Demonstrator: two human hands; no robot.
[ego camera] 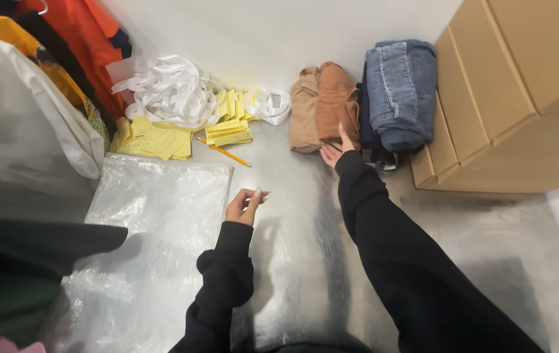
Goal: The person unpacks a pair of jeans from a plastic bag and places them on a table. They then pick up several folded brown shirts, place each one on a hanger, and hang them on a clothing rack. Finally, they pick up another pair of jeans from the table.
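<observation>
While pinching a small white piece, left hand fingers closed; right hand open against brown folded garment.

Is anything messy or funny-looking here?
Yes. The yellow paper slips lie scattered by the wall, with white ribbon heaped in a loose tangle on them. The folded clothes that the right hand touches look tidy.

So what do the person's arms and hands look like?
Both arms wear long, loose black sleeves with ribbed cuffs at the wrists. The left hand and right hand are bare: no gloves, and no rings or watch that I can see.
</observation>
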